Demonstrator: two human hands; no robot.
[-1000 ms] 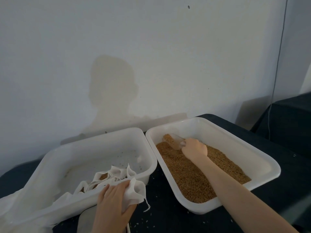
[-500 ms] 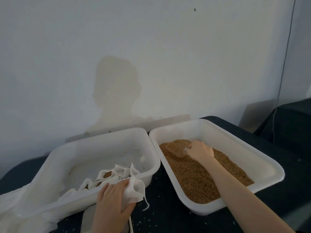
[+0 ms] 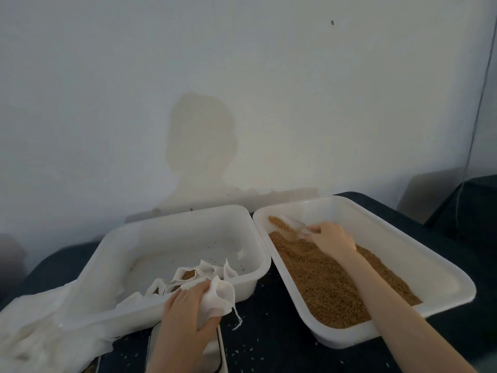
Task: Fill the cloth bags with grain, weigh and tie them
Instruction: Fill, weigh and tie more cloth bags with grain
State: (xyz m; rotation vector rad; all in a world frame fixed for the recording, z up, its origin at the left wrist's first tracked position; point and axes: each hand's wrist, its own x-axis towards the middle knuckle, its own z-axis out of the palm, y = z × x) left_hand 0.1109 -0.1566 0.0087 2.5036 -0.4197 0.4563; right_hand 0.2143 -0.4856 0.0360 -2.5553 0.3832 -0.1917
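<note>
A clear scoop (image 3: 289,229) loaded with grain lies tilted above the far left end of the grain (image 3: 330,275) in the right-hand white tub (image 3: 398,238), its long axis running from the handle at the right to the open mouth at the far left, the mouth pointing toward the tub's far left corner and raised a little above the grain bed. The right hand (image 3: 332,242) grips the scoop's handle with its fingers curled round it, knuckles up, the forearm reaching in from the near right diagonally across the tub. The left hand (image 3: 188,308) lies at the near rim of the left white tub (image 3: 172,238), back of the hand up, its fingers curled round a small white cloth bag (image 3: 220,297) bunched against the palm; the bag's frayed thread hangs down to the right over the dark table (image 3: 269,340). Just behind that hand, inside the left tub, several filled cloth bags (image 3: 193,274) stand open-topped with grain showing in them. A loose white cloth (image 3: 40,327) drapes over the tub's near left corner onto the table. Under the left wrist sits a flat pale device (image 3: 217,354), mostly hidden. Stray grains dot the table between the tubs.
</note>
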